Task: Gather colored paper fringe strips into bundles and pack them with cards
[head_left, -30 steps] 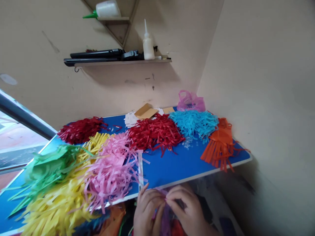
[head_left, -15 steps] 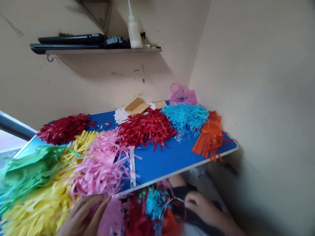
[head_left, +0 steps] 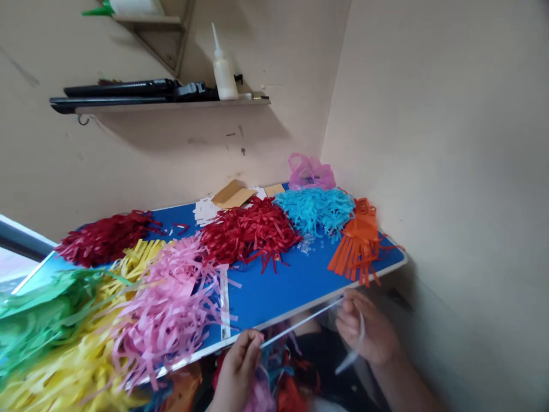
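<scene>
A white string (head_left: 302, 324) is stretched tight between my two hands, just off the front edge of the blue table (head_left: 266, 292). My left hand (head_left: 240, 366) is closed, pinching the string's lower end, with a bit of pink at the fingertips. Higher and to the right, my right hand (head_left: 366, 326) grips the other part, and a loose end hangs below it. Under my hands, in the lap area, lie fringed paper strips in red (head_left: 291, 395), pink and blue, partly hidden.
Fringed paper piles in green (head_left: 47, 303), yellow (head_left: 64, 360), pink (head_left: 171, 309), red (head_left: 253, 229), light blue (head_left: 315, 209) and orange (head_left: 358, 240) cover much of the table. A shelf (head_left: 171, 107) with a bottle (head_left: 225, 77) hangs above.
My left hand has moved right and closed on the string. My right hand has risen, pulling the string straight. The view has tilted up slightly.
</scene>
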`<move>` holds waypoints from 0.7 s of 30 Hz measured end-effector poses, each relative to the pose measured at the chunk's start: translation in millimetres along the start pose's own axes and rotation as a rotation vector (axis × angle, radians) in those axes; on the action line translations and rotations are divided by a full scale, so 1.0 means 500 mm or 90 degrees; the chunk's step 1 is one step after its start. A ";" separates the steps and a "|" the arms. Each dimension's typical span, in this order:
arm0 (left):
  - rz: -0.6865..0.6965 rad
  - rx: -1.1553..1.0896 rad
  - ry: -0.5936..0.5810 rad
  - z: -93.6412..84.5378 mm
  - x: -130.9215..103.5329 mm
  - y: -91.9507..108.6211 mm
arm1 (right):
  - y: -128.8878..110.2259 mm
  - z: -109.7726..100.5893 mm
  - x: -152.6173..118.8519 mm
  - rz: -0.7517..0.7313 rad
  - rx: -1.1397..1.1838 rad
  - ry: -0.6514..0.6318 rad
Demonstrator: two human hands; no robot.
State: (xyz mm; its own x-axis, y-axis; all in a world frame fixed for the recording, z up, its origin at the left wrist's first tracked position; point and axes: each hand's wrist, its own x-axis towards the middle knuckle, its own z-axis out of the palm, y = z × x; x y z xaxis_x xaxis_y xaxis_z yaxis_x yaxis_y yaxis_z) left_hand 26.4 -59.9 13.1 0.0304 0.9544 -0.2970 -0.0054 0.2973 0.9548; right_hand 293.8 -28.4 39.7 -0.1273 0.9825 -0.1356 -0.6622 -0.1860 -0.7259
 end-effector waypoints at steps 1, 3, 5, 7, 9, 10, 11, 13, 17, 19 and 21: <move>-0.006 -0.011 0.011 -0.004 0.003 -0.001 | -0.009 -0.006 0.007 -0.055 0.001 0.042; -0.010 -0.011 0.008 -0.008 0.007 -0.008 | -0.024 -0.012 0.023 -0.165 -0.063 0.099; 0.005 0.011 0.004 -0.007 0.010 -0.019 | -0.037 -0.015 0.039 -0.230 -0.156 0.115; 0.025 0.041 0.011 -0.006 0.010 -0.033 | -0.051 -0.016 0.049 -0.243 -0.220 0.100; 0.047 0.080 0.023 -0.002 0.006 -0.046 | -0.062 -0.013 0.050 -0.227 -0.234 0.070; 0.054 0.100 0.021 0.000 0.002 -0.050 | -0.064 -0.008 0.046 -0.217 -0.238 0.053; 0.062 0.119 0.019 0.003 -0.002 -0.052 | -0.063 -0.001 0.040 -0.205 -0.238 0.035; 0.094 0.137 0.025 0.004 -0.009 -0.047 | -0.046 0.023 0.024 -0.169 -0.241 0.000; 0.171 0.072 0.110 -0.020 -0.018 -0.011 | 0.046 0.104 0.004 -0.118 -0.425 -0.083; 0.131 -0.027 0.145 -0.038 -0.020 0.004 | 0.102 0.144 0.009 -0.114 -0.528 -0.118; 0.047 -0.158 0.156 -0.052 -0.020 0.007 | 0.147 0.172 0.017 -0.127 -0.612 -0.146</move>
State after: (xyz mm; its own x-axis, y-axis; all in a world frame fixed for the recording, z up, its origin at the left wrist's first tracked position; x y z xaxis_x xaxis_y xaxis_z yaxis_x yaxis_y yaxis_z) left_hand 0.3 -67.6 19.1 -0.2200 0.9428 -0.2503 -0.2415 0.1960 0.9504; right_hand 180.6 -33.7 43.3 -0.2859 0.9523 0.1069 0.1772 0.1621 -0.9707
